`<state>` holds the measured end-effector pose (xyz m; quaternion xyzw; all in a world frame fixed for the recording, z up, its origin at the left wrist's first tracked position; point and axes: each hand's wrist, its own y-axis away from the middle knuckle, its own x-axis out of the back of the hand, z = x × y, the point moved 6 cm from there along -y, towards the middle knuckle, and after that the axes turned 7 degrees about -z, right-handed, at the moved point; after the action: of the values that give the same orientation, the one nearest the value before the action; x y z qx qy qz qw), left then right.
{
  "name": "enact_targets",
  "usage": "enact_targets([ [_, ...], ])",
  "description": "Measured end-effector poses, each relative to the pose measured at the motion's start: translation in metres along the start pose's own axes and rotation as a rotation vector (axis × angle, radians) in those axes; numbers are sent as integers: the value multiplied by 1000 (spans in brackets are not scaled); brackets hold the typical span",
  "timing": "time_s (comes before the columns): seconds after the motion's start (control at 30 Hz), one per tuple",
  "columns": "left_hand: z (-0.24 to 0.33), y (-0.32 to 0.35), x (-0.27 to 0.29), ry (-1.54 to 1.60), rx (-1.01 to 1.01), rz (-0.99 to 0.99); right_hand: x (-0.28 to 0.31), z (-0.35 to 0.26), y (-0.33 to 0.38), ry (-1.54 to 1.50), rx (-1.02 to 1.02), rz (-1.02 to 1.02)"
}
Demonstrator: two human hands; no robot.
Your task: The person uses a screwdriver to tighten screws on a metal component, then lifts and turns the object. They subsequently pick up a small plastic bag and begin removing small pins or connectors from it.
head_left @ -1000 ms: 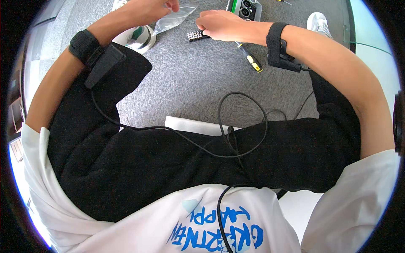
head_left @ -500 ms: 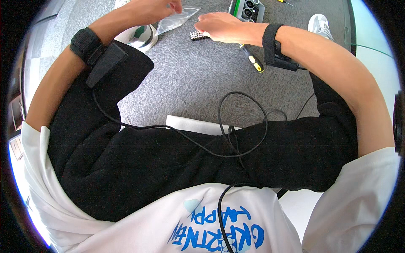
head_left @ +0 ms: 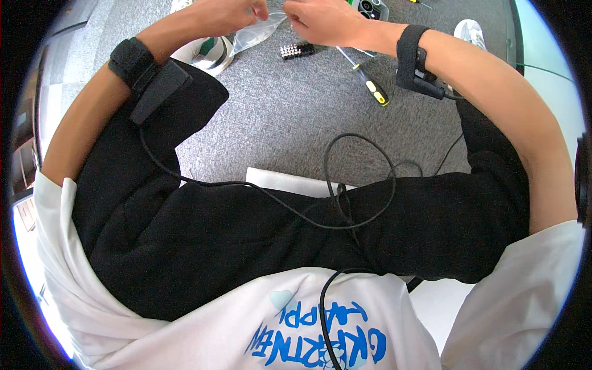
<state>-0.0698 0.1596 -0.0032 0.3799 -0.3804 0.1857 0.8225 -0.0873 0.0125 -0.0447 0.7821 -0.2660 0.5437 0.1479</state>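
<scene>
My left hand (head_left: pixel 231 15) is at the top edge of the view, with its fingers curled together beside a clear plastic bag (head_left: pixel 254 37). Whatever they pinch is too small to make out. Facing it across the bag's upper end, my right hand (head_left: pixel 327 23) has its fingers bent and closed; their tips are partly cut off by the frame. A black block with rows of silver screwdriver bits (head_left: pixel 297 50) lies on the carpet below the right hand. A screwdriver (head_left: pixel 372 89) with a yellow and black handle lies to the right, its shaft pointing toward that hand.
Beyond my right wrist stands a grey and green object with round black lenses (head_left: pixel 370 8). White shoes (head_left: pixel 213 54) flank the grey carpet (head_left: pixel 265 111). A black cable (head_left: pixel 361 135) loops over my legs, and straps circle both wrists.
My right hand has left the bit block and moved up and left, close to my left hand. The block and the screwdriver's shaft now show in full view.
</scene>
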Motion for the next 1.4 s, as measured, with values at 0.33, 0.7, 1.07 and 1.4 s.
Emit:
enact_targets([
  [0.33,2,-14,-17,-81,-35,82,13,0,4,-119,155,213],
  [0.7,3,-12,-11,-112,-124,77,-1,14,9,-94,-5,17],
  [1.07,-9,-6,-9,-68,-137,21,-45,1,19,-101,-169,-442],
  [1.4,-13,-3,-9,-15,-40,13,-50,4,6,-65,-157,-459],
])
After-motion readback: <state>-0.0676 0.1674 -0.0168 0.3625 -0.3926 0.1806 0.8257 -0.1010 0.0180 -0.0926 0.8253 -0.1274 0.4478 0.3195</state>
